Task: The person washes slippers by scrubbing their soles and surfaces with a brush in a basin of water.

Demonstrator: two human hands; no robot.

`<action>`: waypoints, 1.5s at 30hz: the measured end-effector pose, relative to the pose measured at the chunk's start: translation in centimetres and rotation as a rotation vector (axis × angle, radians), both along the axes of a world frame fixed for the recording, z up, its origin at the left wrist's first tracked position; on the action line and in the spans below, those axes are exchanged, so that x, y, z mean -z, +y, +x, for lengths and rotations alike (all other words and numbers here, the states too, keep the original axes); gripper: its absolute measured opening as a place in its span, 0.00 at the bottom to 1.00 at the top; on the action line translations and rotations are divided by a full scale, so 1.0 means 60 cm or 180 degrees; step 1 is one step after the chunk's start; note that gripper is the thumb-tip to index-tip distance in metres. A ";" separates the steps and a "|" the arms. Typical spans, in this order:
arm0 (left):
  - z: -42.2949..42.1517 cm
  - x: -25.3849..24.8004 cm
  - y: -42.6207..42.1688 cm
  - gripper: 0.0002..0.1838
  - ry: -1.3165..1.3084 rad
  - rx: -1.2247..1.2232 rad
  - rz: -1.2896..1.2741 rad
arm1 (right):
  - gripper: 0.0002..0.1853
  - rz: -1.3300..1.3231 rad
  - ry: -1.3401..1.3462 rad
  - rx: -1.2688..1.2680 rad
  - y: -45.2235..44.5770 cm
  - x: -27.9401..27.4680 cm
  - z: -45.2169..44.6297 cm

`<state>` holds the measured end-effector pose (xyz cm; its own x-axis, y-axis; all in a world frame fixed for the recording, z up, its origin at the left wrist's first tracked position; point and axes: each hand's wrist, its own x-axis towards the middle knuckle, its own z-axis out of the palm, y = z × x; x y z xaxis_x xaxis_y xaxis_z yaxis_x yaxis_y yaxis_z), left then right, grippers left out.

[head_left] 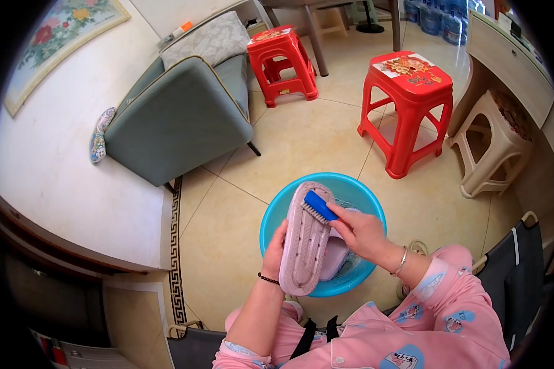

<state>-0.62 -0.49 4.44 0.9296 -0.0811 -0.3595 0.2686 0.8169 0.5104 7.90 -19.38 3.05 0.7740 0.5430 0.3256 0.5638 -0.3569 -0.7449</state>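
Note:
A pale purple slipper (303, 249) is tilted up over a blue basin (268, 212), its grooved sole toward me. My left hand (274, 249) grips the slipper along its left edge, most fingers hidden behind it. In my right hand (362, 234) is a blue scrubbing brush (319, 205), its bristles against the upper part of the sole. Beneath the slipper, a second light purple piece (335, 258), perhaps the strap or another slipper, shows inside the basin. Some water (351, 263) glints at the basin's right side.
Red plastic stools (412, 92) (281, 64) stand ahead on the tiled floor. A grey-green armchair (178, 120) is at the left by the wall. To the right are a beige stool (495, 141) and a white desk (514, 61). Water jugs (434, 21) sit at the back.

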 end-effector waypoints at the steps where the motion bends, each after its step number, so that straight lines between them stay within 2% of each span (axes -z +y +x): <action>1: -0.001 -0.001 0.001 0.32 -0.0027 0.0054 0.0026 | 0.22 -0.0001 0.0000 0.0000 0.001 0.001 -0.001; 5: 0.000 0.011 0.008 0.32 -0.0069 -0.0081 0.0116 | 0.21 0.0355 -0.0284 -0.0367 0.000 0.005 -0.018; 7: 0.002 -0.003 0.004 0.32 -0.0074 -0.0505 0.0165 | 0.23 0.0222 0.0048 -0.0839 -0.002 -0.004 -0.035; 11: -0.003 0.004 0.017 0.31 -0.0354 -0.0317 0.0241 | 0.24 0.0331 -0.0031 -0.0973 0.001 0.000 -0.029; 14: -0.004 0.008 0.016 0.30 -0.0205 -0.0423 0.0087 | 0.23 0.0294 -0.0030 -0.0904 0.002 -0.002 -0.027; 16: -0.007 0.010 0.015 0.30 -0.0263 -0.0135 0.0074 | 0.22 0.0313 -0.0306 -0.0286 0.006 0.008 -0.018; 19: -0.007 0.002 0.000 0.31 -0.0187 -0.0091 0.0087 | 0.21 0.0426 -0.0206 0.0112 0.006 0.008 0.002; 20: -0.006 0.001 -0.002 0.32 -0.0175 -0.0028 0.0029 | 0.21 0.0429 -0.0208 0.0115 0.004 0.001 0.002; 22: -0.005 0.002 -0.003 0.34 -0.0203 -0.0038 -0.0098 | 0.22 0.0084 0.0411 0.0060 -0.003 -0.015 0.000; 26: -0.003 0.020 0.010 0.40 -0.0284 -0.0038 -0.0093 | 0.23 0.0259 0.0145 -0.0338 -0.004 -0.004 -0.023; 27: 0.001 0.006 0.001 0.39 -0.0007 -0.0334 -0.0154 | 0.22 0.0155 -0.0003 -0.0535 -0.004 -0.007 -0.032; 30: 0.003 0.011 0.006 0.36 -0.0002 -0.0381 -0.0277 | 0.22 0.0095 -0.0166 -0.0760 -0.001 -0.008 -0.039; 31: 0.001 0.015 0.008 0.36 0.0000 -0.0382 -0.0279 | 0.22 0.0084 -0.0238 -0.0556 0.000 -0.007 -0.035; 33: -0.003 0.017 0.008 0.33 -0.0220 0.0098 -0.0225 | 0.21 0.0071 -0.0316 -0.0352 0.004 0.001 -0.020; 35: -0.004 0.003 -0.004 0.32 -0.0143 0.0100 -0.0222 | 0.21 0.0424 -0.0343 0.0120 0.008 0.013 0.001; 39: -0.002 0.012 -0.002 0.31 -0.0204 0.0099 -0.0259 | 0.21 0.0334 -0.0251 0.0115 0.003 0.008 -0.001; 42: -0.002 0.014 0.008 0.32 -0.0246 -0.0091 -0.0274 | 0.22 0.0535 -0.0201 -0.0340 0.006 0.014 -0.033; 45: -0.001 -0.004 -0.001 0.33 -0.0214 -0.0310 -0.0273 | 0.23 0.0158 -0.0310 -0.0942 0.000 0.001 -0.048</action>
